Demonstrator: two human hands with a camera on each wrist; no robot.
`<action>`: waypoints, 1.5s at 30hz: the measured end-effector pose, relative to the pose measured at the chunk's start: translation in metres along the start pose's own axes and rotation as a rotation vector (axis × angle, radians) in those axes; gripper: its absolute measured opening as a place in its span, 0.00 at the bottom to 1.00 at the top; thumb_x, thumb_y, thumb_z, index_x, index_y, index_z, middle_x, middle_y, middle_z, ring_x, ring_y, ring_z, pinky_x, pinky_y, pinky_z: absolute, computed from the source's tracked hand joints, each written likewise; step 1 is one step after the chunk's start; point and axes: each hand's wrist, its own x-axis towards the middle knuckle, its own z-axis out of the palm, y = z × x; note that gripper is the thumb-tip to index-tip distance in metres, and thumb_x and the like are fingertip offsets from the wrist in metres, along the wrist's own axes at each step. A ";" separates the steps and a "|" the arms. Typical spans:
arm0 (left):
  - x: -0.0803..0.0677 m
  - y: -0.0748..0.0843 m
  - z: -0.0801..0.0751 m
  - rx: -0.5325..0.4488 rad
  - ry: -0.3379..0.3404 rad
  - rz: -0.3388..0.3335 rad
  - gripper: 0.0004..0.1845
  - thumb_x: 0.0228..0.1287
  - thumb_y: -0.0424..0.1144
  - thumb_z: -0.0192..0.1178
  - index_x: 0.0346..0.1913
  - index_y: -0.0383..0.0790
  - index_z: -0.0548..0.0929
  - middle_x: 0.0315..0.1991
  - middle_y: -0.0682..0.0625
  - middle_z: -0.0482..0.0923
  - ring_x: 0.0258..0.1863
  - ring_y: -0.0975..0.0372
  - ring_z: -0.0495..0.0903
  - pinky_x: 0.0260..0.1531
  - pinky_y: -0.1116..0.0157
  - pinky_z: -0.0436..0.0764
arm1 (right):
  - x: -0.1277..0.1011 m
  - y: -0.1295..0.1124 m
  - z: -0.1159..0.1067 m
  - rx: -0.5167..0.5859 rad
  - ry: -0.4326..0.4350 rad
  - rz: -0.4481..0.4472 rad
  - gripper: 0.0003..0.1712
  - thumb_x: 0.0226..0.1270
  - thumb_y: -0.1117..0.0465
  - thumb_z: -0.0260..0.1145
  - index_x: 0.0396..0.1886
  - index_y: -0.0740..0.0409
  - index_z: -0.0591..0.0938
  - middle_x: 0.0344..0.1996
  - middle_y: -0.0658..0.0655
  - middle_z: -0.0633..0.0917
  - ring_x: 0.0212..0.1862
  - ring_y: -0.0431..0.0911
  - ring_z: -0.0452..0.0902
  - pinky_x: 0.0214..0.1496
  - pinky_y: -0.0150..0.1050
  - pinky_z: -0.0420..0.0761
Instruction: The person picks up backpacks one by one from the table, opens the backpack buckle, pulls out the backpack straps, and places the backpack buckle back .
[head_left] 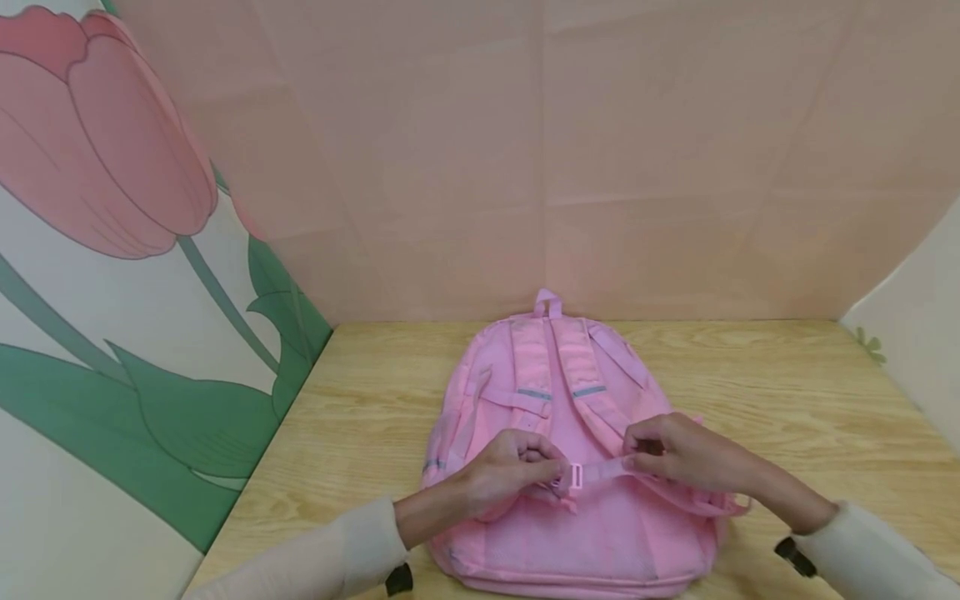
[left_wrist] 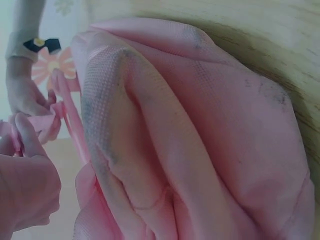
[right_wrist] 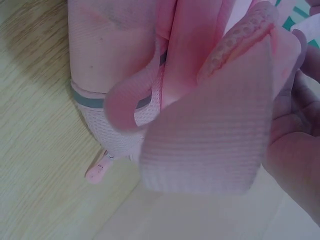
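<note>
A pink backpack [head_left: 570, 554] lies on the wooden table with its shoulder straps [head_left: 531, 354] facing up and its top loop toward the wall. Over its lower middle, my left hand [head_left: 513, 471] pinches a small pink plastic buckle [head_left: 576, 477] by its left side. From that buckle a pink webbing strap [head_left: 603, 471] runs right to my right hand [head_left: 686, 450], which pinches it between thumb and fingers. The right wrist view has a wide loop of webbing [right_wrist: 205, 135] hanging beside the right hand. Part of the buckle is hidden by the left fingers.
The wooden table [head_left: 367, 400] meets a pinkish wall covering [head_left: 540, 167] behind the backpack. A panel with a painted tulip [head_left: 112, 142] borders the left side, and a white panel [head_left: 930, 317] the right. A zipper pull [right_wrist: 99, 170] hangs by the bag's side pocket.
</note>
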 end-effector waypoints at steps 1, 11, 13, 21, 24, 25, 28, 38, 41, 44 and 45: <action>0.000 0.000 0.000 0.005 -0.008 0.001 0.04 0.66 0.24 0.60 0.40 0.22 0.79 0.27 0.47 0.84 0.29 0.61 0.86 0.37 0.64 0.90 | 0.000 0.000 0.000 0.002 -0.002 0.004 0.10 0.69 0.62 0.67 0.27 0.46 0.80 0.19 0.35 0.72 0.21 0.26 0.64 0.17 0.24 0.67; -0.001 0.002 0.000 0.016 -0.105 0.035 0.09 0.67 0.23 0.58 0.45 0.17 0.76 0.31 0.48 0.85 0.32 0.62 0.86 0.38 0.67 0.89 | -0.001 0.001 -0.003 0.011 -0.019 0.034 0.10 0.69 0.61 0.67 0.26 0.47 0.79 0.18 0.37 0.72 0.21 0.28 0.63 0.17 0.25 0.67; -0.001 0.001 -0.001 0.012 -0.121 0.040 0.09 0.68 0.23 0.57 0.45 0.16 0.75 0.31 0.48 0.85 0.32 0.62 0.87 0.39 0.67 0.89 | -0.001 0.001 -0.003 0.009 -0.026 0.028 0.10 0.68 0.62 0.67 0.26 0.47 0.78 0.18 0.37 0.72 0.21 0.28 0.63 0.18 0.25 0.67; -0.002 0.002 -0.002 0.021 -0.157 0.072 0.11 0.68 0.24 0.57 0.47 0.15 0.73 0.33 0.48 0.85 0.33 0.62 0.87 0.39 0.67 0.89 | 0.000 0.003 -0.004 0.019 -0.044 0.002 0.13 0.67 0.65 0.67 0.24 0.47 0.76 0.18 0.36 0.71 0.22 0.27 0.63 0.19 0.23 0.66; -0.002 0.001 -0.002 0.018 -0.168 0.090 0.12 0.68 0.23 0.58 0.46 0.13 0.73 0.33 0.49 0.85 0.33 0.62 0.86 0.39 0.68 0.88 | 0.001 0.003 -0.005 0.028 -0.056 0.013 0.13 0.67 0.64 0.67 0.24 0.47 0.76 0.18 0.36 0.71 0.22 0.27 0.63 0.19 0.24 0.65; -0.002 0.001 -0.002 0.015 -0.177 0.098 0.12 0.68 0.23 0.57 0.46 0.13 0.72 0.33 0.49 0.85 0.33 0.63 0.86 0.39 0.68 0.88 | 0.001 0.003 -0.005 0.030 -0.059 0.016 0.13 0.67 0.64 0.67 0.24 0.47 0.76 0.18 0.36 0.71 0.22 0.27 0.63 0.19 0.24 0.66; -0.002 0.001 -0.002 0.004 -0.206 0.118 0.13 0.68 0.23 0.57 0.46 0.11 0.71 0.33 0.50 0.85 0.34 0.63 0.86 0.39 0.68 0.88 | 0.001 0.002 -0.005 0.035 -0.068 0.019 0.13 0.68 0.63 0.67 0.24 0.48 0.76 0.19 0.37 0.70 0.22 0.28 0.63 0.19 0.24 0.65; -0.001 0.002 -0.005 -0.024 -0.257 0.108 0.09 0.68 0.23 0.56 0.46 0.16 0.73 0.35 0.49 0.85 0.35 0.62 0.86 0.41 0.67 0.89 | 0.002 0.002 -0.005 0.040 -0.073 0.024 0.12 0.68 0.64 0.66 0.25 0.48 0.76 0.19 0.38 0.71 0.22 0.28 0.64 0.19 0.25 0.67; -0.001 0.005 -0.008 -0.029 -0.279 0.089 0.07 0.68 0.23 0.57 0.46 0.22 0.76 0.36 0.47 0.84 0.36 0.61 0.86 0.43 0.65 0.88 | 0.001 0.001 -0.006 0.060 -0.079 0.037 0.12 0.69 0.64 0.65 0.25 0.50 0.77 0.18 0.39 0.72 0.21 0.28 0.65 0.18 0.26 0.68; -0.001 0.010 -0.013 0.041 -0.285 0.094 0.11 0.66 0.23 0.59 0.50 0.23 0.76 0.38 0.49 0.84 0.37 0.62 0.85 0.44 0.66 0.88 | 0.001 -0.001 -0.006 0.067 -0.073 0.056 0.11 0.70 0.63 0.64 0.26 0.50 0.78 0.19 0.38 0.72 0.21 0.28 0.65 0.18 0.26 0.69; -0.001 0.011 -0.015 0.064 -0.287 0.092 0.13 0.66 0.23 0.59 0.52 0.23 0.75 0.38 0.49 0.84 0.37 0.62 0.86 0.44 0.65 0.88 | 0.001 -0.001 -0.006 0.066 -0.067 0.060 0.10 0.71 0.63 0.64 0.27 0.50 0.78 0.19 0.38 0.73 0.21 0.28 0.65 0.18 0.26 0.69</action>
